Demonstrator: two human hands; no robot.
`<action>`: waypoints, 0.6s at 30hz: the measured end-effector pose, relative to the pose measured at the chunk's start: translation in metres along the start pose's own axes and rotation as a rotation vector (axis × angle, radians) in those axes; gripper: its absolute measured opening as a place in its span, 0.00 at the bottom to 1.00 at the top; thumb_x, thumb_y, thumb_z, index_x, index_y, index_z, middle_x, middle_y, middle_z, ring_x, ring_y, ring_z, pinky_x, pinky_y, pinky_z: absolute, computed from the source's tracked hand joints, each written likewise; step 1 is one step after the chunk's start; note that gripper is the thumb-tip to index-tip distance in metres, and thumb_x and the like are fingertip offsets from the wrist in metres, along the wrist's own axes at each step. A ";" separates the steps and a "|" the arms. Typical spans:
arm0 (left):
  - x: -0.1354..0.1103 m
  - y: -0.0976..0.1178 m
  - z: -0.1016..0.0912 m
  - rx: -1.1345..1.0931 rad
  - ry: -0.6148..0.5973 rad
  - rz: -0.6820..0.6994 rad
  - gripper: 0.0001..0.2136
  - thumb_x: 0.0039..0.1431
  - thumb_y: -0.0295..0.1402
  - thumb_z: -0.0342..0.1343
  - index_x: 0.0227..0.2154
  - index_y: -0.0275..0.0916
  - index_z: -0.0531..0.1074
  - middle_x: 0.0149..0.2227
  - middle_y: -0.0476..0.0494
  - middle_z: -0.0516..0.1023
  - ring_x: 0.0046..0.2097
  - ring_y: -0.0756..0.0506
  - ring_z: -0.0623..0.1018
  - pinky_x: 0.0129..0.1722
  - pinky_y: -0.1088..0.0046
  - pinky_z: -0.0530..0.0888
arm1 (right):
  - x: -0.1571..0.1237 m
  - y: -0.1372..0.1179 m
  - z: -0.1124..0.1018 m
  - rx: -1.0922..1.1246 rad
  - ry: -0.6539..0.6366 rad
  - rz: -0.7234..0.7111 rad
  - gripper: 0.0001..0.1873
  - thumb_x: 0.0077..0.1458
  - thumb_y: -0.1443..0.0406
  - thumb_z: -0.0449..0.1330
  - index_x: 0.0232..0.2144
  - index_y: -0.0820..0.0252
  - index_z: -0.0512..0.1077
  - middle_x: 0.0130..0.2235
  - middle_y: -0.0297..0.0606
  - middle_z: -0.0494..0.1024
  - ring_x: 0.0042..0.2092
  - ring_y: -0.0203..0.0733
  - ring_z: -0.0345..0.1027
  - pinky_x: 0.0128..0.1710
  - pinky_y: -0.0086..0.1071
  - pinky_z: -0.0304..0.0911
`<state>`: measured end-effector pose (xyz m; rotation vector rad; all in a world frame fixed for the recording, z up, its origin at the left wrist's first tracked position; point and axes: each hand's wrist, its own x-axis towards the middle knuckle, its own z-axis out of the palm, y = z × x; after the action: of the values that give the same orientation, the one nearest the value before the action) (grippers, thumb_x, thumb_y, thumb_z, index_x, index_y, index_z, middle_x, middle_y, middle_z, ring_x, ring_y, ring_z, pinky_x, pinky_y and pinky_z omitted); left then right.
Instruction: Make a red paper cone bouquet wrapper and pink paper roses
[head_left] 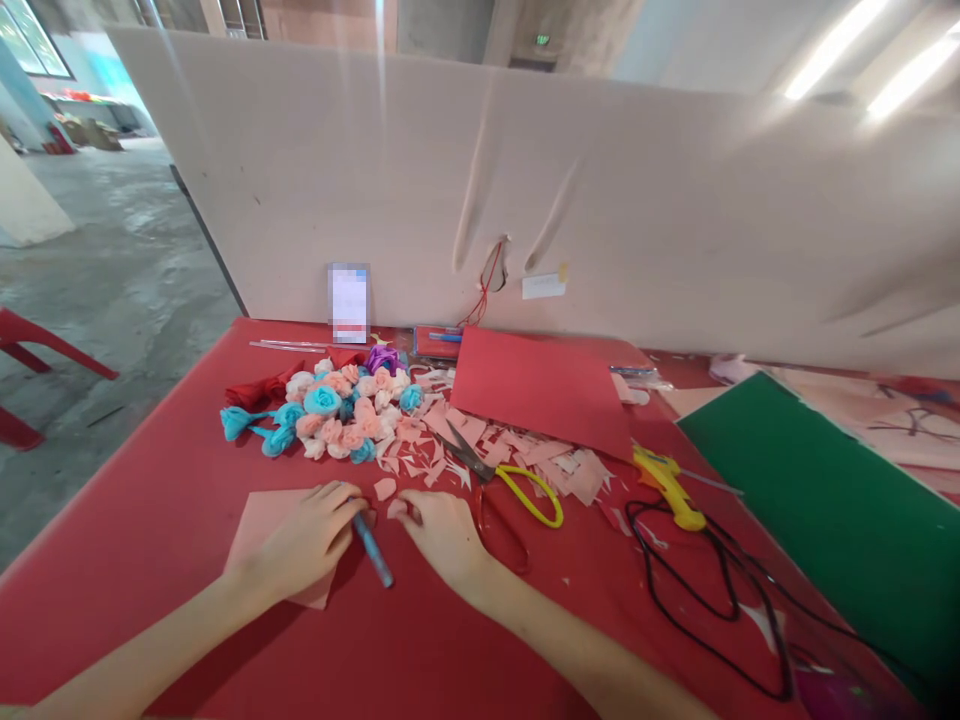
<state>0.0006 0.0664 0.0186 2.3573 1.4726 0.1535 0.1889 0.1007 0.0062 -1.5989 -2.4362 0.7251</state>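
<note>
We look at a craft workshop in a large, bare hall.
We tell it from the red-covered table [420, 640] with its rose-shaped flowers [345, 405], pink scraps [581, 475], scissors [487, 472] and, to the right, a corded glue gun [670, 488]; beyond, a plain partition [375, 200], rough grey floor [127, 250] at left and strip lights [836, 48] far right.

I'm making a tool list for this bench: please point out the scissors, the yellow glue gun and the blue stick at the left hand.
Scissors [485, 469]: head view, on the metal near the pivot.
Yellow glue gun [670, 487]: head view, on its body.
Blue stick [373, 547]: head view, midway along its shaft.
</note>
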 end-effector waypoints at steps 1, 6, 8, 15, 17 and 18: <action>0.000 0.003 -0.004 -0.001 -0.006 -0.033 0.14 0.57 0.24 0.39 0.38 0.36 0.70 0.41 0.40 0.73 0.42 0.43 0.72 0.43 0.63 0.70 | 0.001 0.000 -0.001 0.013 -0.012 0.012 0.09 0.55 0.64 0.53 0.28 0.57 0.72 0.28 0.35 0.78 0.31 0.40 0.72 0.27 0.28 0.55; 0.009 0.018 -0.026 0.012 -0.029 -0.163 0.12 0.56 0.27 0.43 0.36 0.37 0.71 0.38 0.42 0.75 0.41 0.42 0.73 0.40 0.67 0.68 | 0.010 0.002 -0.004 0.107 -0.103 0.053 0.03 0.47 0.65 0.60 0.26 0.59 0.72 0.25 0.33 0.76 0.27 0.36 0.69 0.24 0.25 0.52; 0.011 0.018 -0.029 -0.018 -0.024 -0.184 0.11 0.55 0.26 0.43 0.35 0.38 0.71 0.37 0.44 0.75 0.40 0.42 0.73 0.40 0.67 0.67 | 0.012 0.003 -0.005 0.146 -0.135 0.053 0.01 0.44 0.67 0.61 0.24 0.59 0.72 0.24 0.32 0.76 0.26 0.34 0.67 0.23 0.24 0.52; 0.012 0.000 -0.021 -0.103 -0.115 -0.085 0.06 0.51 0.27 0.48 0.29 0.38 0.69 0.32 0.45 0.72 0.39 0.43 0.70 0.43 0.65 0.62 | 0.010 0.000 -0.004 0.257 -0.173 0.053 0.04 0.44 0.65 0.61 0.22 0.59 0.75 0.21 0.31 0.74 0.22 0.31 0.63 0.22 0.24 0.51; 0.012 -0.001 -0.021 -0.120 -0.139 -0.080 0.05 0.49 0.26 0.48 0.26 0.37 0.68 0.31 0.46 0.71 0.38 0.44 0.69 0.42 0.65 0.62 | 0.010 0.000 -0.002 0.293 -0.171 0.051 0.05 0.44 0.66 0.60 0.22 0.59 0.76 0.19 0.31 0.72 0.21 0.30 0.60 0.22 0.24 0.50; 0.012 0.000 -0.022 -0.127 -0.146 -0.083 0.04 0.49 0.25 0.49 0.24 0.37 0.68 0.31 0.46 0.70 0.38 0.44 0.68 0.41 0.65 0.61 | 0.009 0.001 -0.001 0.312 -0.166 0.050 0.05 0.45 0.66 0.60 0.22 0.59 0.76 0.19 0.31 0.71 0.21 0.30 0.59 0.21 0.24 0.49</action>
<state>-0.0003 0.0825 0.0375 2.1555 1.4441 0.0507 0.1858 0.1095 0.0054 -1.5340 -2.2514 1.2225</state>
